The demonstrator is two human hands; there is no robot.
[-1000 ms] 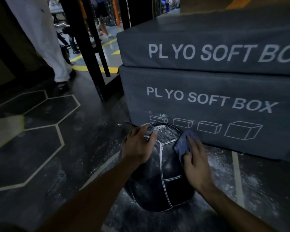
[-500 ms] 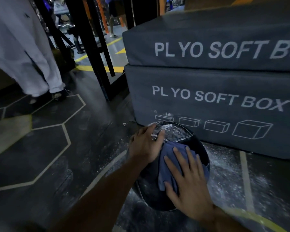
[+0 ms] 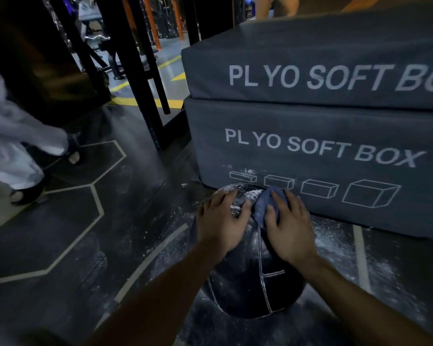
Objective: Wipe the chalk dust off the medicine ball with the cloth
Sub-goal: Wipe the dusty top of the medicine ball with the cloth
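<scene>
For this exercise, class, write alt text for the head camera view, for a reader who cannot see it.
A person's right hand presses a blue cloth onto the chalk-dusted top of a black medicine ball on a dark gym floor, while the left hand rests on the ball. Two stacked grey boxes marked PLYO SOFT BOX stand just behind it.

One medicine ball (image 3: pixel 250 283), one cloth (image 3: pixel 266 203), two hands (image 3: pixel 223 221) (image 3: pixel 291 229), two stacked plyo boxes (image 3: pixel 335 71) (image 3: pixel 310 156)
</scene>
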